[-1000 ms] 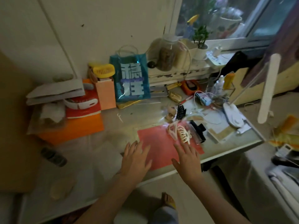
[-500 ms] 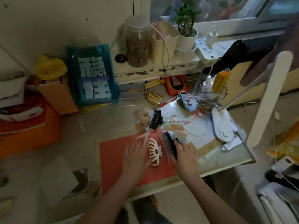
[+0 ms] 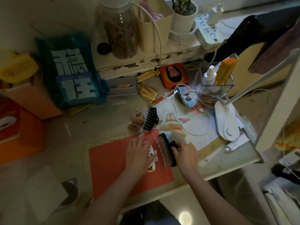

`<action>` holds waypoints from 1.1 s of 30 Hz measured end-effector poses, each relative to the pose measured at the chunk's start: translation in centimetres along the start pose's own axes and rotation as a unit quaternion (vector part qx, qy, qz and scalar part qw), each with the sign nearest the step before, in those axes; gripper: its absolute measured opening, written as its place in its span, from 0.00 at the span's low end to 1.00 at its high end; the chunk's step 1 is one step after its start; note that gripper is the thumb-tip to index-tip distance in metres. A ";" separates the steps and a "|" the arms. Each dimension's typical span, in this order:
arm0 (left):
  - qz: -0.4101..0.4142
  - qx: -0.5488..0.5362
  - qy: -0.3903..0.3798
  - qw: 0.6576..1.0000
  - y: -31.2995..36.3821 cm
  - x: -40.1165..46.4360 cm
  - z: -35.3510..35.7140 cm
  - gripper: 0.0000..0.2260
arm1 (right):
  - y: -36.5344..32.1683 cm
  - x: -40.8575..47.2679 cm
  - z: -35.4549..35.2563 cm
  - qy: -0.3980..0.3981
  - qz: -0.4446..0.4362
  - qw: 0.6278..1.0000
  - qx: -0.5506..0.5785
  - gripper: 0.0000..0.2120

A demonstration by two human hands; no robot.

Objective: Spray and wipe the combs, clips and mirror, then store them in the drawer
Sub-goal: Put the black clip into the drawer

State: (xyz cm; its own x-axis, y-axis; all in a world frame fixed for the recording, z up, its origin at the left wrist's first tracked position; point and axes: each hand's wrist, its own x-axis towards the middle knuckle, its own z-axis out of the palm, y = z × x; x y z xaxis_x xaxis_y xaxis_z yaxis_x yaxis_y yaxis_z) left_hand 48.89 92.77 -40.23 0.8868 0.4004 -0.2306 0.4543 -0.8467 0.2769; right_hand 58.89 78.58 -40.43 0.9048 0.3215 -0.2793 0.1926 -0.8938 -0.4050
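Left hand [image 3: 138,153]: lies flat with fingers straight over the cream clip [image 3: 152,157], pressing or touching it rather than curling round it; likely steadying it on the mat so it can be picked up or kept in the work area.
Right hand [image 3: 186,155]: fingers bend onto the black clip [image 3: 170,147], with a clear clip [image 3: 162,151] just beside it; it looks like a grip forming, but whether the fingers have truly closed round it I cannot tell.
Red mat [image 3: 113,168]: sits at the desk's near edge, right in front of the person; probably the cleaning spot, which is why these clips are gathered on it.
Claw clip [image 3: 150,118]: black, standing on its teeth just beyond the mat, beside a small brown clip [image 3: 136,120]; both are apart from the hands and seem to wait their turn.
Spray bottle [image 3: 209,75]: white, upright in the clear box [image 3: 227,88] at the back right, well apart from both hands; kept tidy there, but it must be fetched before any spraying.
Lamp [image 3: 227,120]: its base crowds the right side of the desk, with a white cable [image 3: 199,132] looping near the clips; a reach that way could snag.
Combs, mirror, drawer: not clearly in view.
Stage: judged early, sorting items, nothing yet visibly sprayed or wiped.
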 end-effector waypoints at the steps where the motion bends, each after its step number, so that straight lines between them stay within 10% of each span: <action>1: -0.001 -0.003 -0.005 1.000 0.0 0.3 -0.1 0.29 | 0.0 0.0 0.1 0.000 0.013 1.000 0.016 0.08; 15: 0.028 -0.183 -0.087 0.979 1.0 2.1 -4.5 0.32 | -0.3 -1.4 -5.0 0.003 -0.120 0.977 0.174 0.05; 22: 0.025 -0.279 -0.099 0.955 0.2 -0.1 -6.4 0.11 | -1.4 -2.1 -6.4 -0.004 -0.177 0.968 0.180 0.06; 33: -0.094 -0.432 -0.050 0.896 -1.1 -4.8 -7.0 0.06 | -4.2 -3.4 -5.6 -0.064 -0.240 0.949 0.193 0.05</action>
State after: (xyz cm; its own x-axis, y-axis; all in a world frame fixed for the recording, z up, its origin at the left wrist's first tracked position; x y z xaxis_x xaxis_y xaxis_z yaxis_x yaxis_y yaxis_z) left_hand 44.68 94.26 -32.91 0.7959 0.4367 -0.4193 0.5287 -0.1641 0.8328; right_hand 57.10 79.47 -32.94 0.6893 0.7206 -0.0747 0.3957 -0.4608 -0.7944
